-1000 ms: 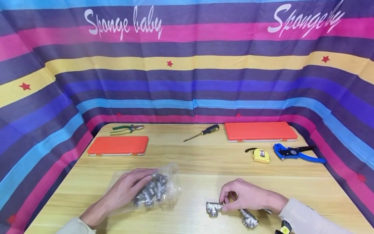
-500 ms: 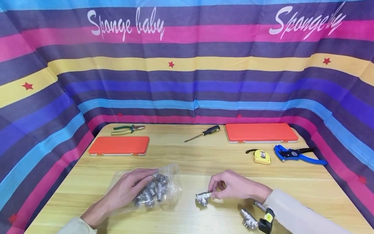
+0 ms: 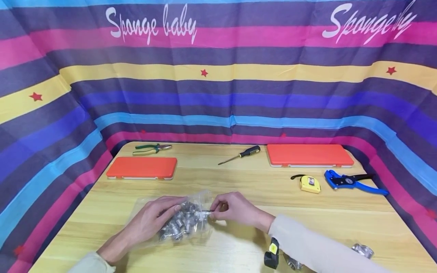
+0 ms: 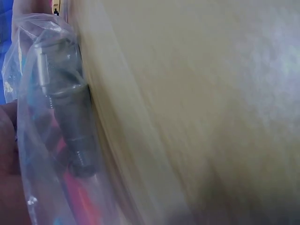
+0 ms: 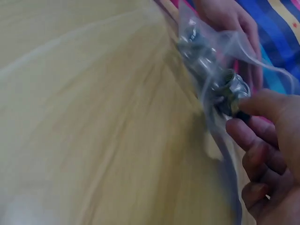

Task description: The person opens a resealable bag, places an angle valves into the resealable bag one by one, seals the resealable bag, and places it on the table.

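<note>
Metal fitting (image 3: 204,213), one, pinched and partly covered by right hand (image 3: 237,209), at the mouth of a clear bag (image 3: 206,198), between both hands. Left hand (image 3: 153,214) over bag, hiding part; grip cannot be told. Loose fittings (image 3: 363,250), near right corner of bench (image 3: 235,258), partly behind sleeve (image 3: 307,242).

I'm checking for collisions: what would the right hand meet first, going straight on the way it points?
Most likely the bagged fittings, as the right hand, pinching one fitting, points into the open end of the clear bag; the left hand lies beyond. Depth there is hard to judge.
</note>
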`<state>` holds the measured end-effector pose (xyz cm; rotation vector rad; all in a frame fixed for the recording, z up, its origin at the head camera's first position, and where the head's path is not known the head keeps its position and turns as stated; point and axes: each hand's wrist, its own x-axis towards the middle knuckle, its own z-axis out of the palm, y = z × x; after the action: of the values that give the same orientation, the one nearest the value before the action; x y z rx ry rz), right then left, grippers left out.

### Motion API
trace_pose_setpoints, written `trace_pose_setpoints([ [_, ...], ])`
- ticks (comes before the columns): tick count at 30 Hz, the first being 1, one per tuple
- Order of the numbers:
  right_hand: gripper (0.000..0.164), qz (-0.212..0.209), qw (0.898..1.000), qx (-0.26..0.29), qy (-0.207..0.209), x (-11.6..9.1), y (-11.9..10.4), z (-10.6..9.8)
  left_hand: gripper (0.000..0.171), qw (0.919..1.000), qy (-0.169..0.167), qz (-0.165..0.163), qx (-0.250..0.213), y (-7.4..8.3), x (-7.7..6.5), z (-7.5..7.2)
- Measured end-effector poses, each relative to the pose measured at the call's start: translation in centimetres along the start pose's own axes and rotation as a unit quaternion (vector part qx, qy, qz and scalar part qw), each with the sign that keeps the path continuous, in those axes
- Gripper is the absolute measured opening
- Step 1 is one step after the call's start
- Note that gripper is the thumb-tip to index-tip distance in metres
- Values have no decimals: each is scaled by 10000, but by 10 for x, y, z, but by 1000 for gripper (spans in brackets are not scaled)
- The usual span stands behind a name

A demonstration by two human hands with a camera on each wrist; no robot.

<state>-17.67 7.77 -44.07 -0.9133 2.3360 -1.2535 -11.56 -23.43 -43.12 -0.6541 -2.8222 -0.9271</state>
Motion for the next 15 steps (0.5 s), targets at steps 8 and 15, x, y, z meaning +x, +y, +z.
trace_pose_setpoints([
  [8, 9, -217, 9993, -299, 71, 20, -17, 26, 34, 9999, -62, -114, -47, 2, 2, 0],
  [15, 7, -111, 9995, -187, -209, 19, -18, 26, 35, 9995, -154, -256, -114, 3, 1, -2],
])
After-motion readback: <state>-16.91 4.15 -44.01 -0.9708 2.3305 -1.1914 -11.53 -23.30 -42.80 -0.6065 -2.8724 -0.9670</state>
